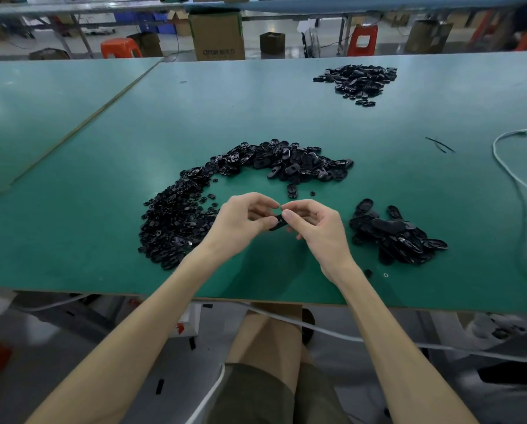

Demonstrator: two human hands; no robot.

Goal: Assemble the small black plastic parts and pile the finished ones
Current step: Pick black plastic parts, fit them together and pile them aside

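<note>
Left grip (243,223), right grip (315,229) both clamped on one black part (280,224), three piles (286,162) around

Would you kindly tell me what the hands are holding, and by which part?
One small black plastic part, pinched between both hands: the left hand holds its left end, the right hand its right end.

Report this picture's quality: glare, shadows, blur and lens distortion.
Head view: the wide lens bows the edges of the green table. Head view: pale glare sheens its far left side. Head view: a soft shadow lies beneath the left hand and right hand, which pinch a small black part whose detail is smeared. Head view: the boxes and stools behind look soft.
</note>
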